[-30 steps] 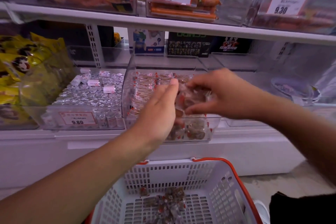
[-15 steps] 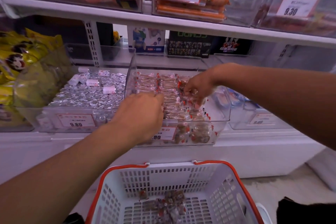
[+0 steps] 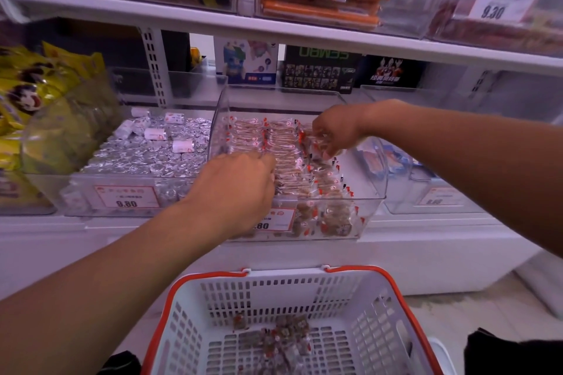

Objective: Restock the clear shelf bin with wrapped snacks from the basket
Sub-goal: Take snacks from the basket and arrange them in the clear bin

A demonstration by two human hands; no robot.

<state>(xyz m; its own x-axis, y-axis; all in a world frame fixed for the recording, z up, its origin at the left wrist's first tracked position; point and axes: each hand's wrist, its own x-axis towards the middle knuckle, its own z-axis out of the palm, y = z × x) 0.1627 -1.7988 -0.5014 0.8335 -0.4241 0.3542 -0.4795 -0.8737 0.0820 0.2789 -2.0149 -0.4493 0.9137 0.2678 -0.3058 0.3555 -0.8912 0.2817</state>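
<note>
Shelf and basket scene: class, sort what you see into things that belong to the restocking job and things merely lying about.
Part of the job:
clear bin
wrapped snacks
basket
left hand
right hand

Just lying about:
silver-wrapped sweets
yellow bags
sausages
toy boxes

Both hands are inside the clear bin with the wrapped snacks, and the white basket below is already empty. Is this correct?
Not quite. The head view shows the basket still has wrapped snacks on its bottom. The rest holds: left hand and right hand are in the clear bin.
</note>
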